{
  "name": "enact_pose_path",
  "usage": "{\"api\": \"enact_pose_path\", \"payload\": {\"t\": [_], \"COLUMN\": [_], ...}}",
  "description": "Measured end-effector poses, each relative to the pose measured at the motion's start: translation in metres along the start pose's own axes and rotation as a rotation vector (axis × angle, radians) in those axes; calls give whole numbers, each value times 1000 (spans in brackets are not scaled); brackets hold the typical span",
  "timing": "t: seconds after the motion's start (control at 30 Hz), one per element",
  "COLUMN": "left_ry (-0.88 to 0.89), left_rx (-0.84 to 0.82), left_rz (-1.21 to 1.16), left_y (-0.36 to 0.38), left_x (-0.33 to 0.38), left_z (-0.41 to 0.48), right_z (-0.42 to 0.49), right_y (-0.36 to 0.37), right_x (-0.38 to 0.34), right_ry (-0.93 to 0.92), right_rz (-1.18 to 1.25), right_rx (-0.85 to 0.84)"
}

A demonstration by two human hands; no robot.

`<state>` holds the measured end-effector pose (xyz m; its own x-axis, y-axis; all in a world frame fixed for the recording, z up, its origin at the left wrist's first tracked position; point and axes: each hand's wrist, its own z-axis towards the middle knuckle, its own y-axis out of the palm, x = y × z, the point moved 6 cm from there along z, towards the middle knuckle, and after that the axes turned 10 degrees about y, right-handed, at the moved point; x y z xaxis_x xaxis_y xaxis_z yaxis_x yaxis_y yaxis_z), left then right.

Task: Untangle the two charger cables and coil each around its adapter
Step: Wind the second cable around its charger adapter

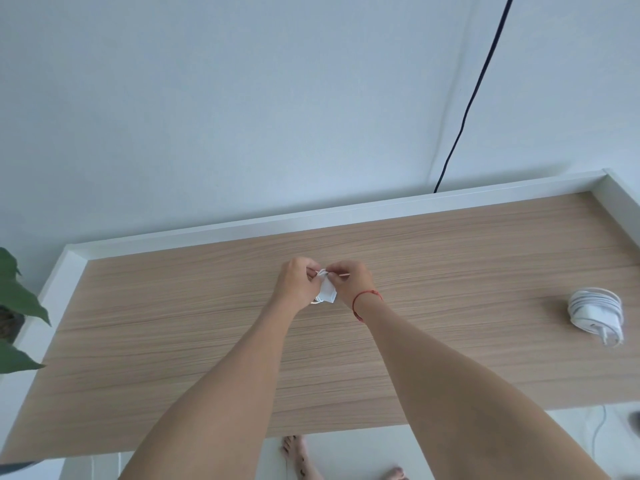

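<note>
Head view: your left hand (298, 284) and right hand (351, 284) meet above the middle of the wooden surface (173, 323), fingers of both pinched on a white adapter (327, 293) and its cable. A second, already coiled charger (595, 315) lies far right.

No text, label, brand or number can be read on anything in view.
</note>
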<state>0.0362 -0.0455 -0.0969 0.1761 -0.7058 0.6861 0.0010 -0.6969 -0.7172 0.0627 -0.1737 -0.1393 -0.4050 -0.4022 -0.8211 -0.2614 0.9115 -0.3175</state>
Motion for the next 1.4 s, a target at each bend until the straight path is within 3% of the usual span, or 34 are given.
{"api": "enact_pose_path", "payload": {"t": [0.23, 0.57, 0.77, 1.0, 1.23, 1.4], "left_ry": [-29, 189, 12, 31, 58, 43], "left_rx": [-17, -48, -7, -263, -316, -154], "left_rz": [-50, 265, 113, 525, 466, 231], "left_y": [-1, 8, 4, 14, 6, 3], "left_x": [-5, 10, 4, 29, 15, 2], "left_z": [1, -5, -4, -2, 10, 1], "right_z": [-1, -1, 1, -1, -4, -3], "right_y": [1, 0, 2, 0, -2, -2], "right_x": [1, 3, 5, 4, 6, 7], "right_ry": [-1, 5, 2, 11, -19, -29], "right_rz": [7, 26, 36, 0, -11, 6], "right_rx": [40, 36, 30, 32, 48, 61]}}
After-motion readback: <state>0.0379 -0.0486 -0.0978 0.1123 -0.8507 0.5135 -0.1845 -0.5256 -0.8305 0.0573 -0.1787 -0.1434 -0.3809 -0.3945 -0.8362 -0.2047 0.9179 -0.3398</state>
